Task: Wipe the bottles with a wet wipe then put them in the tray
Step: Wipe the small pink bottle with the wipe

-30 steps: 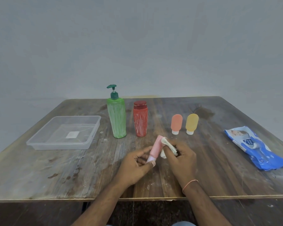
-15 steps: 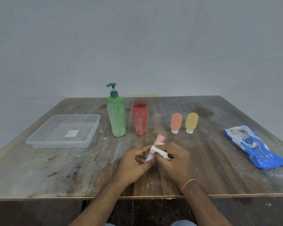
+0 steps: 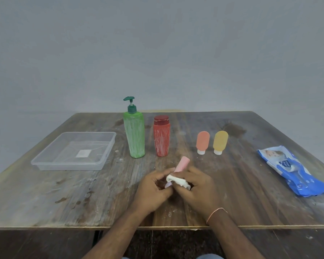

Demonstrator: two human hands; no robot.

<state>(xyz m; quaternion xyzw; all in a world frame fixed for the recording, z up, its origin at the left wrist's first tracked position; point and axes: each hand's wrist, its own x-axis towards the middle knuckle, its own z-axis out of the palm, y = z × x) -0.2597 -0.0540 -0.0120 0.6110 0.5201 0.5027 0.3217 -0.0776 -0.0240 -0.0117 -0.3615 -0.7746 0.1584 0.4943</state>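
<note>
A small pink bottle (image 3: 183, 163) is tilted above the table's near middle, its cap end held by my left hand (image 3: 153, 191). My right hand (image 3: 200, 189) grips a crumpled white wet wipe (image 3: 177, 180) pressed around the bottle's lower part. A green pump bottle (image 3: 134, 136) and a red bottle (image 3: 161, 139), both streaked white, stand upright behind. A small orange bottle (image 3: 202, 142) and a small yellow bottle (image 3: 220, 141) stand on their caps to the right. The clear plastic tray (image 3: 45, 163) sits at the left with nothing in it.
A blue wet-wipe pack (image 3: 292, 171) lies near the table's right edge. The wooden table (image 3: 64, 199) is stained and scuffed, and its front edge runs just below my wrists. A plain grey wall stands behind.
The wipe has slid down the pink bottle from near its top towards the cap end. Both hands have stayed in nearly the same place.
</note>
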